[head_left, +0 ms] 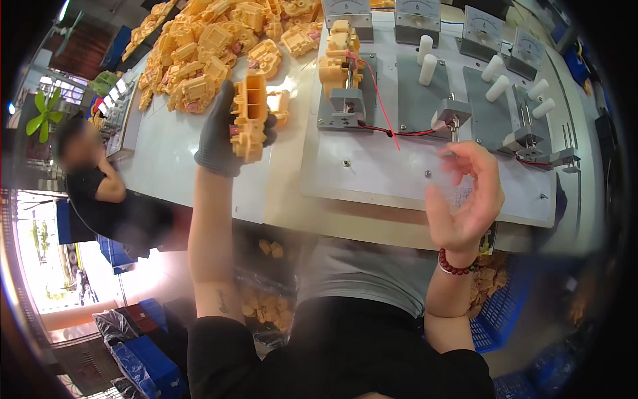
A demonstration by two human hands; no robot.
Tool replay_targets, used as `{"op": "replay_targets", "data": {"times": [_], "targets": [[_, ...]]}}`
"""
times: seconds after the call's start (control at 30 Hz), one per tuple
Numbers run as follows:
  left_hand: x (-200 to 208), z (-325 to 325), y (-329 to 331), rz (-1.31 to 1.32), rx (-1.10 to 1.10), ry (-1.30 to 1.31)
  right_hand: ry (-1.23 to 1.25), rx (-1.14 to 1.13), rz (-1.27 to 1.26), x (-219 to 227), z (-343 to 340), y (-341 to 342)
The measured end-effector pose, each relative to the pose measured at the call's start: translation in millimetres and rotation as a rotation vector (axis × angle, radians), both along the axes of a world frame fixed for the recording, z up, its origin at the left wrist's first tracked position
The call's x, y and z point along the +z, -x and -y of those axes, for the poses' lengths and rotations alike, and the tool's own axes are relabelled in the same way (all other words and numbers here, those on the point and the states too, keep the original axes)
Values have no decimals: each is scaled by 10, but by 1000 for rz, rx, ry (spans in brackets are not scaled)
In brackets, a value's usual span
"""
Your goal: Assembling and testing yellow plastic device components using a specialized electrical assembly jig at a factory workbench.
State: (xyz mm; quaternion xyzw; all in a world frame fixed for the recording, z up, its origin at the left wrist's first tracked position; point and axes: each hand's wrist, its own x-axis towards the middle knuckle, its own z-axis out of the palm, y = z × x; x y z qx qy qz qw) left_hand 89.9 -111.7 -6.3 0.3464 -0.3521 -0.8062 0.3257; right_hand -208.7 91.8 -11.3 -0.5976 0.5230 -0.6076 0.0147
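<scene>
My left hand (219,133), in a dark grey glove, is closed around an orange-yellow moulded plastic housing (250,123) with open compartments on its upper side. It hangs above the white table, just in front of the heap of like parts. My bare right hand (468,193) has its fingers apart and slightly curled, with nothing in it. It is over the front of the white fixture board (372,173), near a metal clamp block (453,112). Another orange-yellow housing (342,60) sits in the leftmost test fixture, with a thin red wire (381,100) running across in front of it.
A large heap of orange-yellow housings (199,60) covers the table's back left. Several analog meters (417,20) stand along the back, behind white upright posts (428,70). A person (93,166) sits at the left. A blue crate (495,319) with parts is below right.
</scene>
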Motion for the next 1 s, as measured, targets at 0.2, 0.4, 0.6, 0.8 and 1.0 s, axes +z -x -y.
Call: {"op": "replay_targets", "data": {"times": [0.2, 0.4, 0.6, 0.8, 1.0], "targets": [[263, -208, 331, -201, -116, -52, -3, 50, 45, 44, 46, -9], [888, -165, 1083, 50, -316, 855, -38, 70, 107, 105, 6, -41], [1479, 31, 2404, 1472, -617, 1498, -37, 100, 83, 70, -29, -2], [1447, -38, 2555, 1511, -1225, 1987, -44, 100, 80, 67, -24, 6], [1353, -710, 2821, 1976, -693, 1800, -42, 54, 44, 44, -13, 40]]}}
